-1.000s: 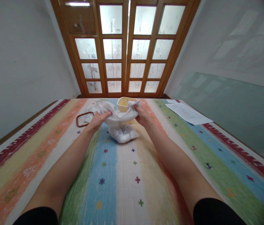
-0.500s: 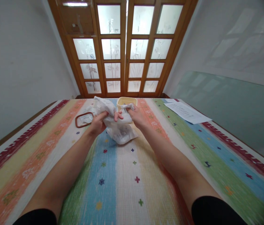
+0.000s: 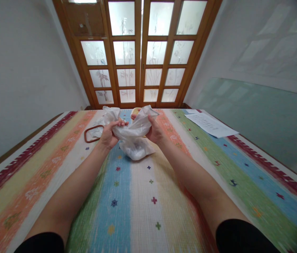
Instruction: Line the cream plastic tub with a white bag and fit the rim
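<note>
A white translucent plastic bag (image 3: 135, 146) rests on the striped tablecloth, its lower part bulging round something I cannot make out. My left hand (image 3: 110, 134) grips the bag's upper left part. On the other side, my right hand (image 3: 154, 130) holds the gathered upper right part, with a loose flap rising above the thumb. Behind the bag and partly hidden by it is a yellow container (image 3: 136, 111). A reddish-brown rectangular frame (image 3: 85, 136) lies left of my left hand, against more crumpled white plastic (image 3: 96, 131).
Printed white sheets (image 3: 211, 124) lie at the right back of the table. The striped cloth (image 3: 140, 196) covers the table. Wooden doors with glass panes stand beyond the far edge, and walls rise on both sides.
The bag's upper part has shifted right and is now stretched between my hands, with its flap raised at my right hand. It now covers more of the yellow container.
</note>
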The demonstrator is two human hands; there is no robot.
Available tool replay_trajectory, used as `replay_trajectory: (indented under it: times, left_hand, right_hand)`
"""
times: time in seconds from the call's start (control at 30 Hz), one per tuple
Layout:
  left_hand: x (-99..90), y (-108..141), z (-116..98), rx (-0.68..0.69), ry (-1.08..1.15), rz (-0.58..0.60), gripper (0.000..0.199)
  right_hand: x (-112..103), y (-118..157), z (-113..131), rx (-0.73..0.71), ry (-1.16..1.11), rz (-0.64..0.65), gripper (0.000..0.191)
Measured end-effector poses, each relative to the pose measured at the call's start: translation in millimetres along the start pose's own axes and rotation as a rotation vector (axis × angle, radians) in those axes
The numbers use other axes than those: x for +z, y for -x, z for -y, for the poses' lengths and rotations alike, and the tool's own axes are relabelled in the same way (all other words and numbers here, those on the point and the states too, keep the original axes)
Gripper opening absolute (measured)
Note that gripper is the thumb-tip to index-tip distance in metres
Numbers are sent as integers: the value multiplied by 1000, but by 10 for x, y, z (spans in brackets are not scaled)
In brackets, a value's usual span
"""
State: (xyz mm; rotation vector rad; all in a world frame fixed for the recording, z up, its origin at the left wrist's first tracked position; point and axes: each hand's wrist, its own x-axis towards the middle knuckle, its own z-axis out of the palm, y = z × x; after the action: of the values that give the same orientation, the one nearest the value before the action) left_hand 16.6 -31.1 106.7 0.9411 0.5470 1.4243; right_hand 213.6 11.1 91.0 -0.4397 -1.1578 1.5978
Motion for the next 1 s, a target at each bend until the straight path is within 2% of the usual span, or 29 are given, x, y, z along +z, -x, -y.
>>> replay_trajectory:
  times: [0.1,0.17,0.33,0.47,0.6,0.73,0.87,1.0]
  left_hand:
    - [32,32,18,33,-15,2,22]
    - [31,23,45,33,-33,-40,22]
    - [-51,-69,124,32,21,-111,18]
    - [-77,-94,155,34,66,-105,12]
    - [-16,-60,119,24,42,-89,10]
    - [98,-17,65,43,99,-61,7]
    - [133,-28,129,-26,66,-40,9]
    - [33,-82,254,-29,-175,-145,29]
  right_hand:
    - [-26,36,-57,81,34,107,65]
    - [-40,30,-95,88,62,122,58]
    - [0,-3,-45,-28,5,-23,46]
    - [83,11,75,-109,-72,-46,43]
    - [171,42,134,-114,-89,-55,43]
    - [225,43,64,-53,-31,-65,45]
    - [241,31,-55,-78,109,-86,47]
    - [178,31,-71,-145,472,-153,44]
